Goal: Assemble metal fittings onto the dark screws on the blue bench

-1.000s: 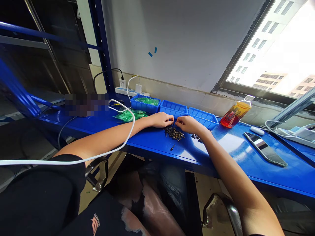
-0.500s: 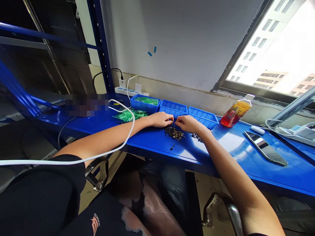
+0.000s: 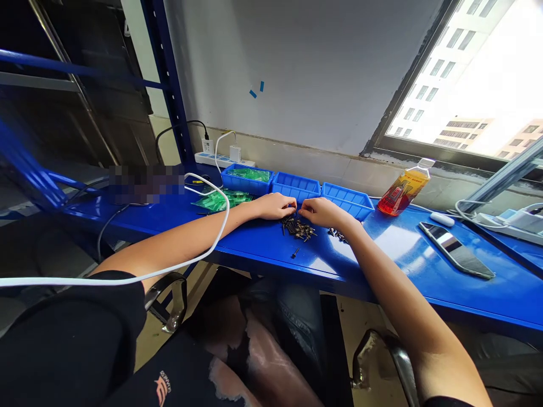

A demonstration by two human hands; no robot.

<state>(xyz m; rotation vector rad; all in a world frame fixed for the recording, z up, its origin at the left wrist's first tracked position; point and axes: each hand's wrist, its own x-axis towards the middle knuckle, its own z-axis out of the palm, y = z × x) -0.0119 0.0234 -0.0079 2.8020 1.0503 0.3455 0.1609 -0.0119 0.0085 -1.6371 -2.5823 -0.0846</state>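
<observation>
My left hand and my right hand face each other just above a pile of dark screws on the blue table. Both hands are closed, with fingertips pinched together. Whatever lies between those fingertips is too small to make out. One single screw lies apart, nearer the table's front edge. Beside my right wrist is a smaller heap of screws, partly covered by the wrist. Behind my hands stand a middle blue bin and a right blue bin.
A left blue bin holds green packets, and more green packets lie before it. To the right are a drink bottle and a phone. A white cable crosses over my left arm. A power strip sits by the wall.
The view has shifted slightly, so things on the table appear a little further left. My hands stay over the screw pile, their fingers still pinched.
</observation>
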